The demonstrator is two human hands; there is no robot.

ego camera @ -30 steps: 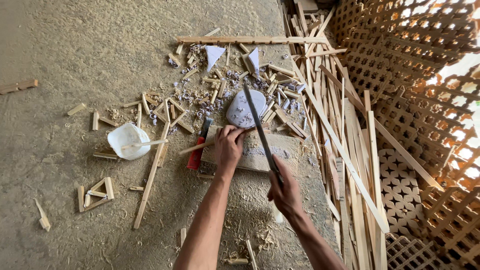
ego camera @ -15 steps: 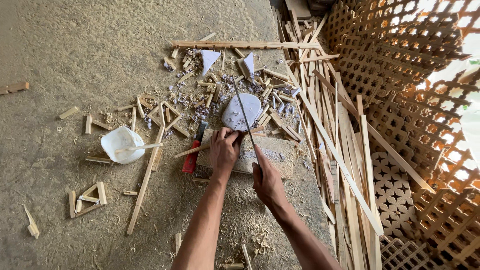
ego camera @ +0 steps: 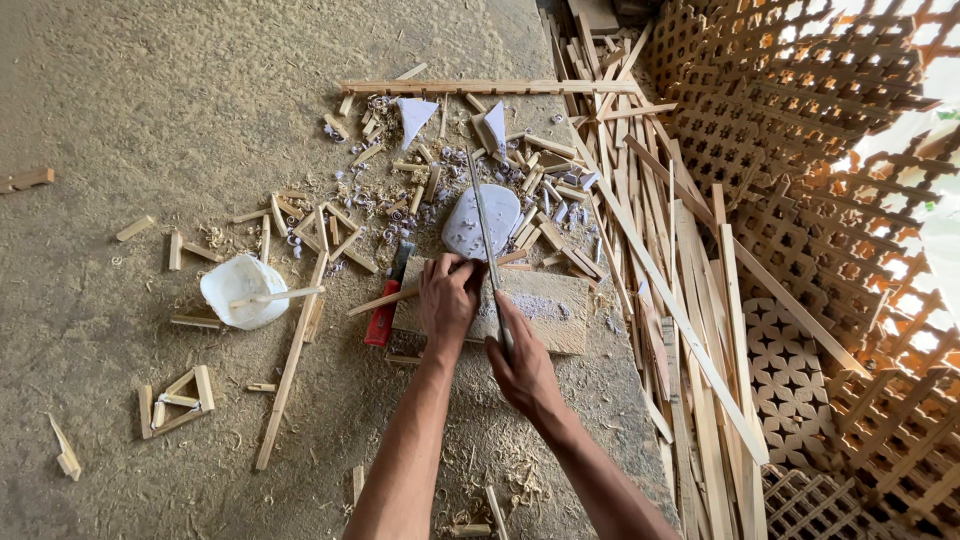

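Centrally in the frame, a long thin blade [ego camera: 487, 235] is gripped at its near end by the right hand [ego camera: 522, 365], whose fingers are closed round the handle, while the blade runs up the frame over a wood block [ego camera: 545, 310] lying on the floor [ego camera: 130, 90]. A small piece on the block is pressed down by the left hand [ego camera: 448, 300], its fingers curled tight at the blade's left side; the piece itself is hidden under the fingers. Just beyond the block, a pale rounded slab [ego camera: 482, 220] is crossed by the blade. A red tool [ego camera: 384, 310] is seen touching the block's left edge. At left of centre, a white bowl [ego camera: 243, 290] with a stick across its rim is set on the floor, and a small wooden triangle [ego camera: 178, 402] lies at lower left. Short offcuts and shavings [ego camera: 400, 180] are scattered in the upper middle, and a long strip [ego camera: 480, 87] lies across the top. Long slats [ego camera: 690, 330] are piled at right, beside stacked lattice panels [ego camera: 830, 150] along the right edge
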